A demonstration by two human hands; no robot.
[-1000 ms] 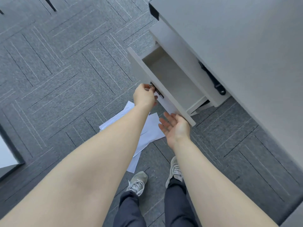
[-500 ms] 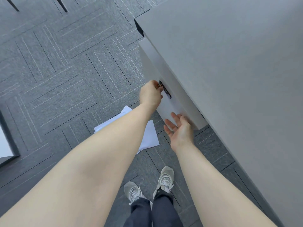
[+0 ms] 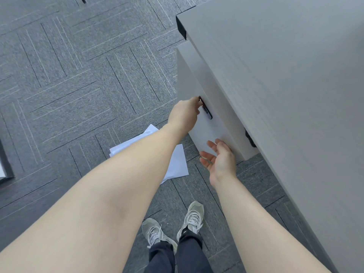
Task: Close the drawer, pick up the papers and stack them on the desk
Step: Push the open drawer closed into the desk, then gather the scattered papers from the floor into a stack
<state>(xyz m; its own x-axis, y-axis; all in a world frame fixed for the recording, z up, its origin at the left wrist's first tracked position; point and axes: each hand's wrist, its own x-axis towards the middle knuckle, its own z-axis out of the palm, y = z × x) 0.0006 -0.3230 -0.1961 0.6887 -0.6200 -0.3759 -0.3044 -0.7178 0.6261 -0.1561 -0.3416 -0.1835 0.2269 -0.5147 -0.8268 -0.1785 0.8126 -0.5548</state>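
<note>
The light grey drawer (image 3: 211,133) sits pushed flush into the cabinet under the grey desk (image 3: 285,75). My left hand (image 3: 185,115) rests at the upper end of the dark drawer handle (image 3: 206,112), fingers curled against it. My right hand (image 3: 220,160) hovers open, palm up, by the drawer front's lower corner, holding nothing. Several white papers (image 3: 175,162) lie scattered on the carpet under my left forearm, partly hidden by it.
Grey patterned carpet tiles (image 3: 78,85) cover the floor. My two feet in grey sneakers (image 3: 173,227) stand just below the papers. A dark-framed white object (image 3: 3,170) shows at the left edge. A black part (image 3: 249,138) hangs under the desk.
The drawer, wide open one second ago, has slid fully shut under my left hand. My right hand stayed open near its lower corner. The view shifted closer to the desk.
</note>
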